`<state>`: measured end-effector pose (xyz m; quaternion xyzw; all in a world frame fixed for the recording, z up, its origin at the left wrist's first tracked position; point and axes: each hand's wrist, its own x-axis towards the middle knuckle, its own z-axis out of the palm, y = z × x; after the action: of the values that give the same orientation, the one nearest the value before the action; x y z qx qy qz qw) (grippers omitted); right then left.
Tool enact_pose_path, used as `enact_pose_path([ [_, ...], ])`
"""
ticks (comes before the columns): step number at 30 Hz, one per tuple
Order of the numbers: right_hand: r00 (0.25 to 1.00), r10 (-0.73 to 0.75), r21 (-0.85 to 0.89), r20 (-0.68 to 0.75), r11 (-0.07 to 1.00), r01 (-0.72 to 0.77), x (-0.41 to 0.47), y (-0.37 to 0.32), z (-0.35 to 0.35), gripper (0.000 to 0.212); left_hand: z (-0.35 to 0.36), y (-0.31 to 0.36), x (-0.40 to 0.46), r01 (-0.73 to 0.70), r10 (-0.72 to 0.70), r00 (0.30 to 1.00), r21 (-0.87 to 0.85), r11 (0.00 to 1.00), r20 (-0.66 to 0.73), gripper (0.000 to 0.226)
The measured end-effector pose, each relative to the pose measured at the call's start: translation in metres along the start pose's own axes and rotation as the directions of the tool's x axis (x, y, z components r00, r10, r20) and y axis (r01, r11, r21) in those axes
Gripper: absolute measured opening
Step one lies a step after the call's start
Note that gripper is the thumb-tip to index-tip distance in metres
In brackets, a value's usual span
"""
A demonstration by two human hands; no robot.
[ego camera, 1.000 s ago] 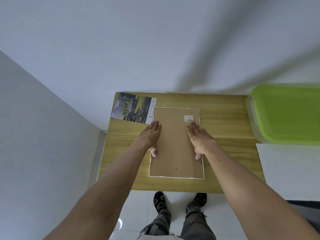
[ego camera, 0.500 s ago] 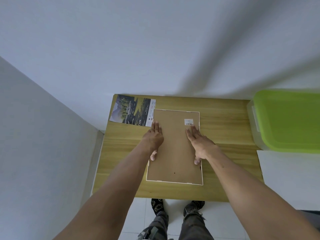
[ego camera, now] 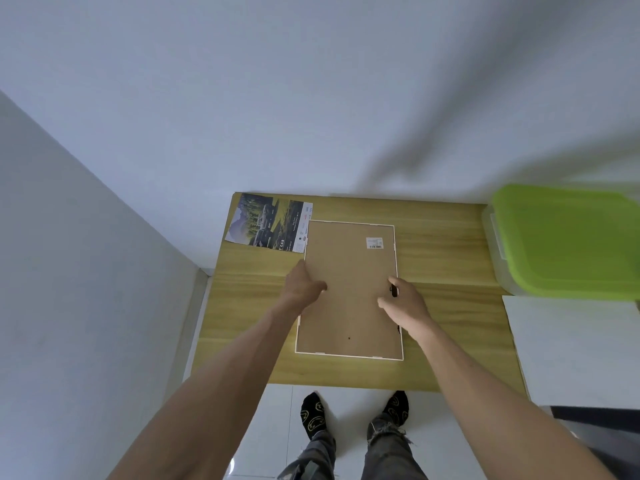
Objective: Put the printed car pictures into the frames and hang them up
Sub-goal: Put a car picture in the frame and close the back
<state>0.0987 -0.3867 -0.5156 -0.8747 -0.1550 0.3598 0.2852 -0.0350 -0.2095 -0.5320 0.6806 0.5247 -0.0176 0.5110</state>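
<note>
A picture frame lies face down on the wooden table, its brown backing board up inside a thin white rim. A barcode sticker sits near its far right corner. My left hand holds the frame's left edge, thumb on the backing. My right hand is at the right edge, fingertips curled around a small black tab there. A printed car picture lies flat at the table's far left corner, its right end tucked under the frame's corner.
A clear plastic box with a green lid stands at the table's right end. A white surface adjoins the table on the right. Walls close in behind and to the left. My feet stand on a white tiled floor.
Both hands lay flat on the backing board before. They have slid outward to the frame's left and right edges and curled their fingers there. The frame itself has stayed put.
</note>
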Motion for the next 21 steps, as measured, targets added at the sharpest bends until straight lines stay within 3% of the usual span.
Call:
enact_pose_path([
  [3, 0.995, 0.103, 0.226, 0.011, 0.969, -0.103, -0.01, -0.004, -0.001, 0.057, -0.001, 0.005, -0.005, 0.111, -0.12, 0.992, -0.199, 0.974, -0.032, 0.064],
  [5, 0.995, 0.098, 0.276, -0.024, 0.957, -0.088, -0.015, -0.002, -0.006, 0.038, -0.003, 0.01, -0.01, 0.114, -0.138, 0.988, -0.266, 0.957, -0.073, 0.076],
  [7, 0.993, 0.091, 0.292, -0.078, 0.954, -0.065, -0.019, 0.003, -0.013, 0.025, -0.007, 0.019, -0.014, 0.089, -0.119, 0.991, -0.344, 0.935, -0.068, 0.071],
  [12, 0.97, 0.105, 0.47, -0.218, 0.883, 0.011, -0.033, -0.001, -0.038, 0.035, -0.017, 0.056, -0.036, -0.008, -0.025, 0.997, -0.396, 0.918, -0.076, 0.059],
  [17, 0.983, 0.019, 0.43, -0.184, 0.9, 0.064, -0.045, -0.003, -0.082, 0.061, -0.033, 0.101, -0.078, -0.101, 0.074, 0.994, -0.395, 0.913, -0.082, 0.057],
  [21, 0.978, -0.117, 0.372, -0.171, 0.912, 0.174, -0.061, -0.02, -0.125, 0.055, -0.027, 0.146, -0.119, -0.234, 0.186, 0.97, -0.409, 0.882, -0.154, 0.048],
])
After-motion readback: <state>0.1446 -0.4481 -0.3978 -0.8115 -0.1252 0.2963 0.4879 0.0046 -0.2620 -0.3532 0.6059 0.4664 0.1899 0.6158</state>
